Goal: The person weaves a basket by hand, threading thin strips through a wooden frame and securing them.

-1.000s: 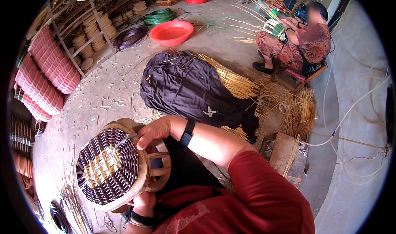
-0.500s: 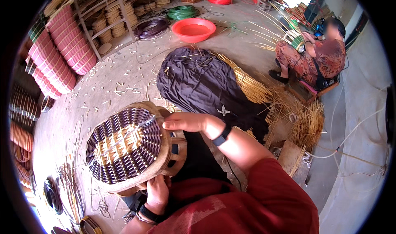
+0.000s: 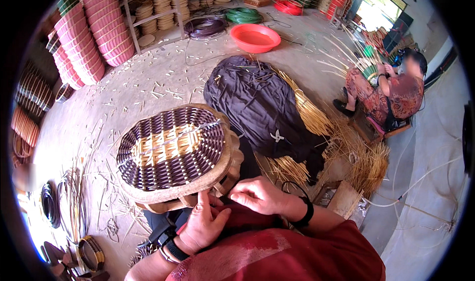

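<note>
An oval woven basket (image 3: 166, 150) rests in front of me, its dark purple and pale straw-coloured woven face up. A tan band (image 3: 173, 194) runs round its edge, and a thin grey strip crosses the weave. My left hand (image 3: 204, 224) is at the near edge, index finger stretched up to the band and thumb apart. Beside it, at the near right of the basket, my right hand (image 3: 260, 196) has its fingers bent and drawn together. Whatever its fingertips may hold is hidden from me.
Dark cloth (image 3: 252, 102) covers a straw bundle (image 3: 311, 110) ahead, with a metal clip-like tool (image 3: 277, 136) on top. A red basin (image 3: 255, 37) stands beyond. Pink basket stacks (image 3: 109, 28) line the far left. A co-worker (image 3: 386, 90) sits weaving at right. Loose straw (image 3: 368, 162) litters the floor.
My right hand has let go of the basket's far right edge and come down beside my left. The basket has turned and sits more level. My left fingers show more. The view has shifted.
</note>
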### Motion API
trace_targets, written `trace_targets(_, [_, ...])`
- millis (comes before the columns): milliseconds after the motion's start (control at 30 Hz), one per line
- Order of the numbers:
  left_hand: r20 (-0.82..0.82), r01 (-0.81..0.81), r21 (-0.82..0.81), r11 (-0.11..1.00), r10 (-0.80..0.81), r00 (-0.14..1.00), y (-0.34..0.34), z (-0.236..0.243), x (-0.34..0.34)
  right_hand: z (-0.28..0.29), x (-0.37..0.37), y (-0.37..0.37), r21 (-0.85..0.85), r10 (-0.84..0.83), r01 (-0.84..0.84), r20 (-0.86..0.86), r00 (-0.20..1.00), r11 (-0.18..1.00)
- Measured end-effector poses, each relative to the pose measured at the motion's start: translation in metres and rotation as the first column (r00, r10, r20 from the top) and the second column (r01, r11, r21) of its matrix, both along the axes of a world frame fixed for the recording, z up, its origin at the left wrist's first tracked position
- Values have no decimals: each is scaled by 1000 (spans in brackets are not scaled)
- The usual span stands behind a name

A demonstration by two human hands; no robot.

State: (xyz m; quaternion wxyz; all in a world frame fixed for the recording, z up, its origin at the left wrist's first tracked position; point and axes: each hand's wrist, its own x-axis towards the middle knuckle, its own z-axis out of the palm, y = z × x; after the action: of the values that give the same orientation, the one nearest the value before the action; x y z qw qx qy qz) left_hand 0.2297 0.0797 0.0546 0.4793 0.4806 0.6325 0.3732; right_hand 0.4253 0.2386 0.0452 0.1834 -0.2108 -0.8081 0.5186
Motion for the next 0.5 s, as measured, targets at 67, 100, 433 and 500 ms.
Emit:
trace_targets(67, [-78,72,44,996,-69,995,-9,10,-5,-7,-9,-16,-116,8,-6,12,1000,993])
trace_targets(100, [-120,110,62,992,-102,988,-12,18,-7,-9,-12,-16,-211,28,-27,0,1000,977])
trace_targets(433, [-310,306,215,927,-232,922,-33,40,-29,-15,-56,-50,-597,-55,-70,-189,980,799])
trace_targets(500, [-284,307,153,939,-256,924,-35,57,-34,-12,-56,-42,-598,61,-78,-49,997,798])
